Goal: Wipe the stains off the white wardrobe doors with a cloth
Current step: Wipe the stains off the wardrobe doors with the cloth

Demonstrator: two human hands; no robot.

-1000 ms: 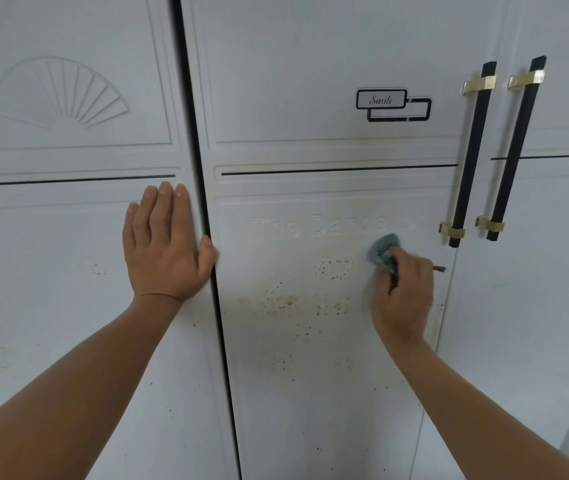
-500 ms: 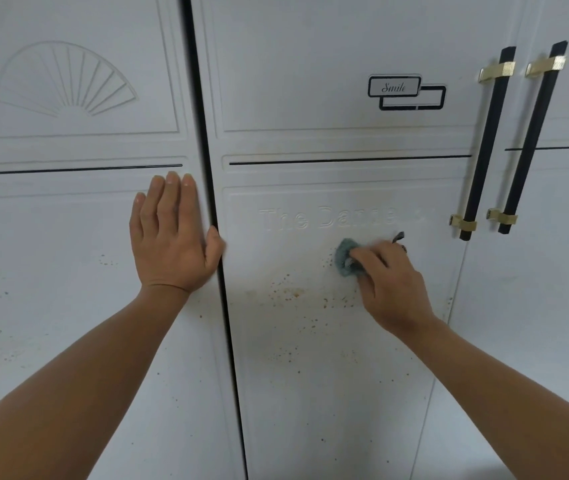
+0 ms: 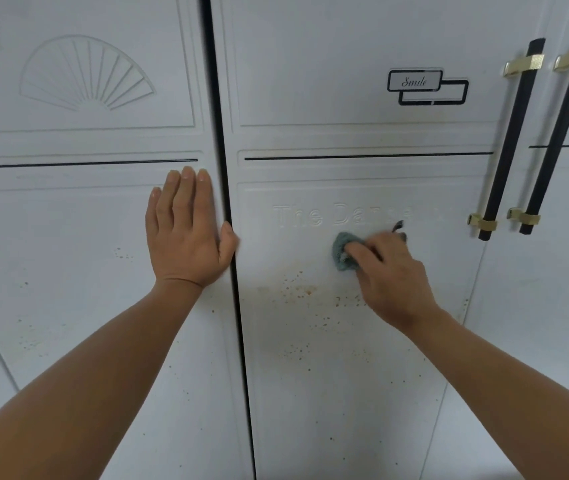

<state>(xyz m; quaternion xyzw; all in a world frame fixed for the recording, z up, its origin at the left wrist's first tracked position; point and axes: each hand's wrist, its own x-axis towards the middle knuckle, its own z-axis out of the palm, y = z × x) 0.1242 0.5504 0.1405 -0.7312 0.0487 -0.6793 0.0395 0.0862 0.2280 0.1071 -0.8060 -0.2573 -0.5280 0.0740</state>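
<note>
- Holds bunched cloth (image 3: 341, 251) in curled right grip (image 3: 391, 276), pressed on door (image 3: 311, 393), frame centre.
- Has slid it leftward, likely clearing upper specks.
- Leaves stains (image 3: 297, 293) below; keeps left grip (image 3: 186, 233) flat, empty.

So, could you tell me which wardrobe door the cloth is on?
The middle door, bearing the Smile label: the right hand presses the cloth there; the left hand lies flat on the left door.

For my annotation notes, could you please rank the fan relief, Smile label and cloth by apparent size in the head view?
1. fan relief
2. Smile label
3. cloth, partly hidden under the right hand, so its full size is unsure.
</note>
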